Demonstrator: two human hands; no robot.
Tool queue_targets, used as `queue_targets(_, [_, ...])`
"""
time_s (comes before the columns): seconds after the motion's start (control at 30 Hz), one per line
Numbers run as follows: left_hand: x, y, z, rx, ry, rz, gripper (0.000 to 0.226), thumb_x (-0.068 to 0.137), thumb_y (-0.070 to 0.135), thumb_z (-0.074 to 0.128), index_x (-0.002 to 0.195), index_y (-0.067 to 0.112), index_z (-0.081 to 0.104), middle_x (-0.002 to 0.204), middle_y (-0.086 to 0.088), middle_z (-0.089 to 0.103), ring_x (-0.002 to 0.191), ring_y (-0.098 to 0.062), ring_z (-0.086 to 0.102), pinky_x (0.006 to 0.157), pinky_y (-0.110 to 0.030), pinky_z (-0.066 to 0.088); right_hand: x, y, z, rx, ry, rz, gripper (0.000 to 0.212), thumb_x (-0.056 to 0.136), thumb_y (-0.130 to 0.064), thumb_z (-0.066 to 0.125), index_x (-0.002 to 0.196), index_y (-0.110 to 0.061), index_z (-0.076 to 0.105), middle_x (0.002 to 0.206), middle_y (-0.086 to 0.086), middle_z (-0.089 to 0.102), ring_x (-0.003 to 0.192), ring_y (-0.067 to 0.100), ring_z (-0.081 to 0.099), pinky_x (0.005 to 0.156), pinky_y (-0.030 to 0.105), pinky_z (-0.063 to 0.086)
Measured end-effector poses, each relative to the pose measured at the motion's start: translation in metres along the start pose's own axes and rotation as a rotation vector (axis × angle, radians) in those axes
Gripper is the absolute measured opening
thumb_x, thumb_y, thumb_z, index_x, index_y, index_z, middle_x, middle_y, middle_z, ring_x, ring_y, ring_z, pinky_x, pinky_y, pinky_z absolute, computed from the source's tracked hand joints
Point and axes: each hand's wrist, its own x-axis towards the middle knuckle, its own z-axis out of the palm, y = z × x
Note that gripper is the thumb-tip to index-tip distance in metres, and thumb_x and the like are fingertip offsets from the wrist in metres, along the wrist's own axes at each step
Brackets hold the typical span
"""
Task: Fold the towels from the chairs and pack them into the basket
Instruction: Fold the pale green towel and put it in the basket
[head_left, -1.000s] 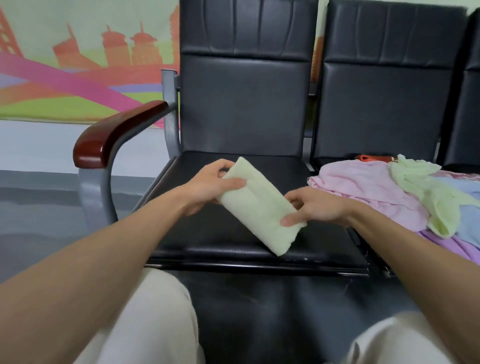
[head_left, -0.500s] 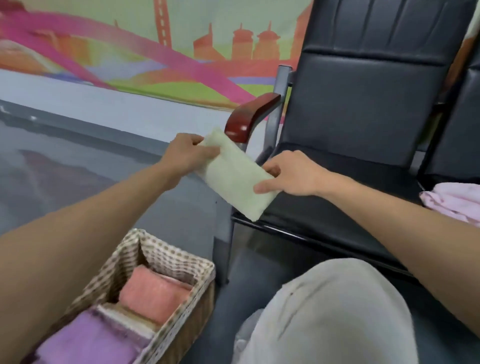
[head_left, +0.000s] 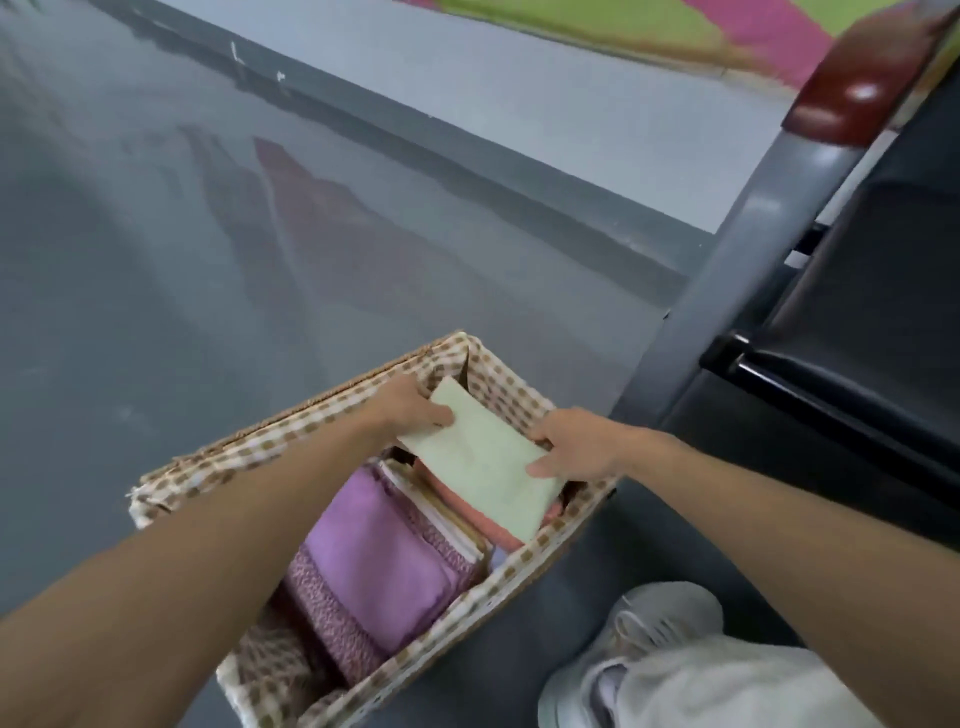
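Grey glossy floor (head_left: 208, 234): a lined wicker basket (head_left: 291, 436) stands on it, just beside the grey chair leg (head_left: 691, 332). A pale shoe (head_left: 654, 623) rests near the basket's right side.

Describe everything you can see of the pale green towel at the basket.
The pale green towel is a folded, flat rectangle of soft, terry-like cloth, plain and unpatterned. It lies diagonally at the far end of the checked-lined basket, over a salmon towel; whether it rests on it is unclear. The left hand pinches its left edge, the right hand its right edge.
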Motion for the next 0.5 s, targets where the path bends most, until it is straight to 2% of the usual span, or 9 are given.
queue_targets(0.07, [0.011, -0.024, 0.018, -0.019, -0.014, -0.03, 0.014, 0.079, 0.019, 0.075, 0.084, 0.006, 0.072, 0.076, -0.001, 0.067, 0.066, -0.013, 0.06, 0.061, -0.023, 0.048, 0.015, 0.004, 0.021, -0.028, -0.036, 0.043, 0.037, 0.096, -0.035, 0.051, 0.125, -0.013, 0.058, 0.123, 0.001, 0.06, 0.109, 0.021, 0.057, 0.097, 0.035, 0.046])
queue_targets(0.1, [0.015, -0.033, 0.027, -0.036, -0.006, -0.029, 0.016, 0.079, 0.02, 0.076, 0.085, 0.006, 0.073, 0.075, -0.001, 0.066, 0.065, -0.013, 0.059, 0.06, -0.023, 0.046, 0.021, 0.007, 0.029, -0.069, -0.027, 0.066, 0.039, 0.097, -0.036, 0.05, 0.126, -0.012, 0.056, 0.123, 0.001, 0.06, 0.109, 0.02, 0.057, 0.096, 0.033, 0.046])
queue_targets(0.2, [0.03, -0.041, 0.052, -0.065, 0.067, -0.014, 0.019, 0.079, 0.024, 0.076, 0.082, 0.006, 0.072, 0.078, -0.005, 0.065, 0.072, -0.017, 0.059, 0.065, -0.033, 0.048, 0.032, 0.013, 0.042, -0.182, 0.03, 0.093, 0.033, 0.098, -0.03, 0.047, 0.118, -0.006, 0.058, 0.11, 0.006, 0.063, 0.097, 0.021, 0.06, 0.081, 0.028, 0.048])
queue_targets(0.23, [0.034, -0.039, 0.058, -0.049, 0.096, -0.01, 0.022, 0.08, 0.025, 0.075, 0.084, 0.004, 0.072, 0.08, -0.005, 0.067, 0.074, -0.017, 0.06, 0.064, -0.032, 0.047, 0.035, 0.014, 0.043, -0.203, 0.056, 0.099, 0.03, 0.098, -0.027, 0.048, 0.116, -0.005, 0.058, 0.106, 0.007, 0.063, 0.093, 0.022, 0.06, 0.076, 0.028, 0.047])
queue_targets(0.3, [0.038, -0.032, 0.07, 0.014, 0.14, 0.004, 0.025, 0.083, 0.025, 0.072, 0.096, 0.003, 0.072, 0.092, -0.007, 0.07, 0.084, -0.019, 0.063, 0.066, -0.029, 0.046, 0.04, 0.016, 0.046, -0.221, 0.109, 0.118, 0.026, 0.097, -0.02, 0.049, 0.115, -0.003, 0.058, 0.104, 0.009, 0.062, 0.089, 0.023, 0.06, 0.072, 0.029, 0.045])
queue_targets(0.4, [0.039, -0.023, 0.081, 0.151, 0.187, 0.02, 0.044, 0.088, 0.029, 0.066, 0.126, 0.007, 0.06, 0.119, -0.011, 0.065, 0.107, -0.027, 0.06, 0.084, -0.034, 0.047, 0.04, 0.014, 0.048, -0.304, 0.185, 0.12, 0.022, 0.098, -0.013, 0.047, 0.117, -0.007, 0.057, 0.11, 0.009, 0.063, 0.095, 0.023, 0.062, 0.071, 0.028, 0.046])
queue_targets(0.43, [0.038, -0.02, 0.082, 0.202, 0.193, 0.03, 0.045, 0.09, 0.03, 0.065, 0.128, 0.008, 0.058, 0.12, -0.012, 0.064, 0.108, -0.029, 0.06, 0.084, -0.035, 0.048, 0.037, 0.013, 0.046, -0.339, 0.22, 0.109, 0.022, 0.098, -0.012, 0.046, 0.118, -0.008, 0.056, 0.111, 0.008, 0.063, 0.097, 0.023, 0.063, 0.072, 0.028, 0.046])
queue_targets(0.5, [0.033, -0.012, 0.078, 0.296, 0.195, 0.06, 0.036, 0.091, 0.033, 0.062, 0.117, 0.008, 0.062, 0.11, -0.011, 0.065, 0.099, -0.029, 0.062, 0.075, -0.035, 0.049, 0.027, 0.01, 0.042, -0.401, 0.276, 0.075, 0.023, 0.098, -0.008, 0.043, 0.118, -0.009, 0.055, 0.111, 0.007, 0.062, 0.098, 0.023, 0.062, 0.071, 0.028, 0.044])
